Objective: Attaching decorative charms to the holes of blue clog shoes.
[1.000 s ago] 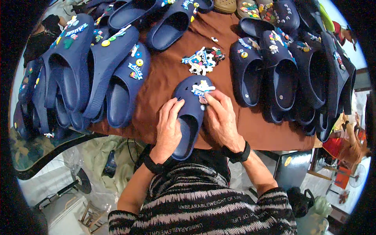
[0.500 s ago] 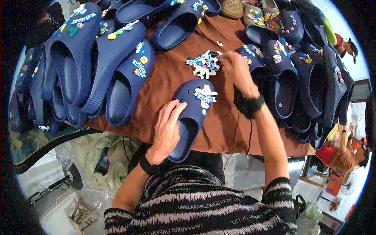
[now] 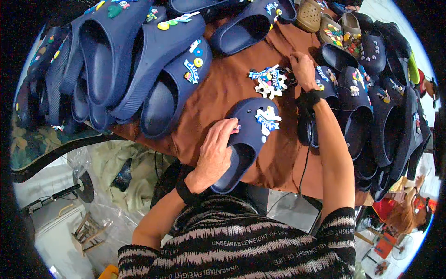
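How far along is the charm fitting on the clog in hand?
Done: one blue-and-white charm sits on the navy clog. In hand: the left hand steadies that clog while the right hand reaches into the charm pile. Left: most of its strap holes look bare.

Under the left hand (image 3: 214, 151) the navy clog (image 3: 246, 139) looks like smooth, matt moulded foam with a faint sheen. The charms (image 3: 270, 81) just beside the right hand (image 3: 303, 69) seem glossy rubbery plastic. Below both hands, the brown cloth (image 3: 223, 93) covering the desk is matt, soft and lightly creased.
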Demonstrator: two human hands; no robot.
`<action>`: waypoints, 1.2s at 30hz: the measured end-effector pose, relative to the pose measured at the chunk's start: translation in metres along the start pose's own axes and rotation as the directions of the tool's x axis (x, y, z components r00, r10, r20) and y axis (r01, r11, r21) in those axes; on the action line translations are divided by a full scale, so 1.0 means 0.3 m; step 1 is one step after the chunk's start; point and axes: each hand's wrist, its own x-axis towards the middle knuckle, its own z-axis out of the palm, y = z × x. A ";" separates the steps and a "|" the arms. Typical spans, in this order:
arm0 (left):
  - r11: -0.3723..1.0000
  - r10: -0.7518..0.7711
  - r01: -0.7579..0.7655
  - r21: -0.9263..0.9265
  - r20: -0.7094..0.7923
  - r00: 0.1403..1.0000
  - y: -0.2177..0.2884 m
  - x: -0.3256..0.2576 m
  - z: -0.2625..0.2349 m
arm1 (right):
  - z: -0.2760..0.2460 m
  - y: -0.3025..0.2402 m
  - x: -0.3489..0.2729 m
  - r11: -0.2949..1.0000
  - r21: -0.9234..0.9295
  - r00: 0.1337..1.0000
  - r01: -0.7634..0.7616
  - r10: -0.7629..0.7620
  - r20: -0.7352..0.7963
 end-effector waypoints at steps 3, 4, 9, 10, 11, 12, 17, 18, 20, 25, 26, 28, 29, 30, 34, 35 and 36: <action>0.999 -0.022 0.020 -0.046 -0.039 0.999 0.010 -0.001 0.007 | -0.083 -0.015 -0.042 0.841 0.524 0.980 -0.137 0.036 0.198; 0.996 -0.037 0.032 -0.080 -0.071 0.997 0.005 -0.004 0.006 | -0.100 -0.070 -0.070 0.840 0.526 0.979 -0.135 0.029 0.204; 0.996 -0.037 0.029 -0.090 -0.083 0.996 -0.006 -0.014 -0.006 | -0.177 -0.308 -0.261 0.634 0.731 0.831 -0.252 -0.246 0.500; 0.997 -0.032 0.028 -0.070 -0.053 0.998 0.003 -0.008 -0.007 | -0.180 -0.314 -0.270 0.661 0.713 0.804 -0.237 -0.279 0.526; 0.998 -0.029 0.028 -0.049 -0.024 0.999 0.010 -0.005 -0.006 | -0.189 -0.328 -0.278 0.666 0.701 0.765 -0.254 -0.305 0.567; 0.998 -0.029 0.028 -0.050 -0.027 0.999 0.013 -0.004 -0.003 | -0.193 -0.342 -0.281 0.671 0.691 0.722 -0.271 -0.333 0.607; 0.999 0.025 -0.024 0.035 -0.032 0.999 0.016 0.001 0.004 | -0.190 -0.378 -0.268 0.788 0.597 0.662 -0.152 -0.368 0.653; 0.999 0.027 -0.026 0.027 -0.025 0.999 0.015 0.000 0.002 | -0.195 -0.391 -0.263 0.789 0.596 0.658 -0.149 -0.371 0.655; 0.999 0.026 -0.025 0.026 -0.029 0.999 0.014 -0.001 -0.002 | -0.197 -0.408 -0.251 0.855 0.516 0.623 -0.048 -0.378 0.685; 0.999 0.032 -0.032 -0.001 -0.029 0.999 0.008 0.001 0.002 | -0.162 -0.395 -0.201 0.888 0.439 0.532 0.142 -0.442 0.722; 0.999 0.034 -0.035 -0.006 -0.027 0.999 0.010 0.004 0.004 | -0.152 -0.385 -0.199 0.863 0.449 0.523 0.233 -0.500 0.690; 1.000 0.024 -0.024 -0.002 -0.030 0.999 0.004 -0.001 0.000 | -0.198 -0.453 -0.196 0.892 0.317 0.543 0.321 -0.448 0.710; 1.000 0.022 -0.022 0.003 -0.037 0.999 0.002 -0.004 -0.001 | -0.214 -0.478 -0.196 0.902 0.171 0.575 0.396 -0.389 0.719; 1.000 0.026 -0.026 0.005 -0.041 0.999 0.003 -0.002 0.002 | -0.213 -0.474 -0.199 0.903 0.168 0.577 0.395 -0.386 0.720; 0.999 0.031 -0.032 -0.005 -0.034 0.999 0.006 -0.002 0.007 | -0.199 -0.469 -0.240 0.871 0.026 0.617 0.490 -0.368 0.696; 0.999 0.033 -0.033 0.000 -0.035 0.999 0.005 -0.002 0.006 | -0.198 -0.477 -0.259 0.822 -0.011 0.621 0.569 -0.420 0.662; 0.999 0.037 -0.037 0.006 -0.035 0.999 0.002 0.001 0.006 | -0.192 -0.490 -0.275 0.824 -0.014 0.624 0.566 -0.418 0.661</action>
